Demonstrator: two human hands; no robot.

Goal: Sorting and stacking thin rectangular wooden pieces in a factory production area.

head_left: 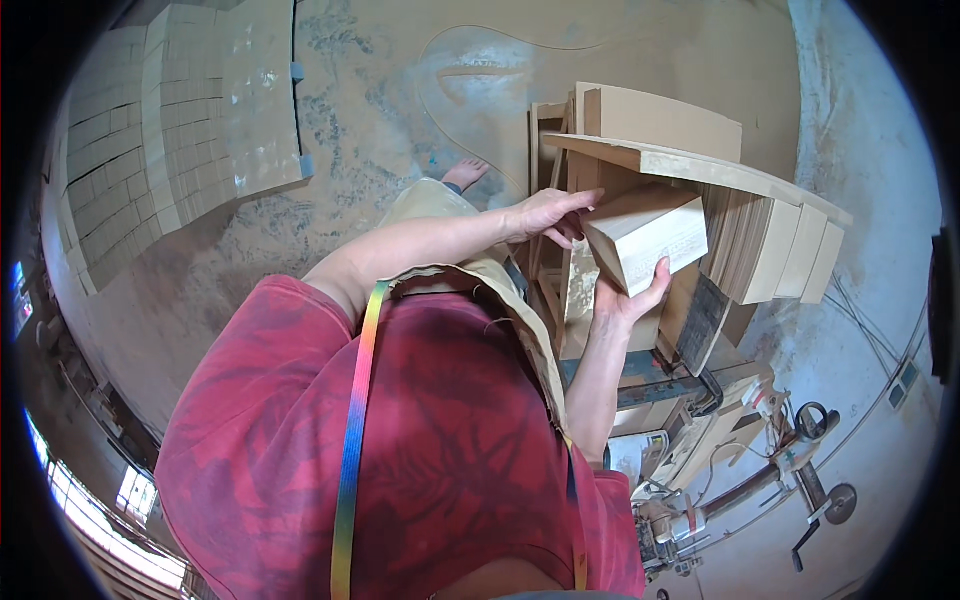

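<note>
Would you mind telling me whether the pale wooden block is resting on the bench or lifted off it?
Lifted. The pale wooden block is tilted and carried by both hands: the right hand cups it from below, and the left hand grips its upper end.

Counts: two hands, one held block, many stacked boards

One pale rectangular wooden block (645, 236) sits between two hands — the left hand (548, 213) and the right hand (622, 300). One long curved tan board (700, 168) lies over a row of upright flat tan panels (790, 250), at least three ends showing. One bare foot (465, 174) shows on the dusty floor (370, 110) — the tiled stacks of small tan blocks (170, 150) are too many to count.
</note>
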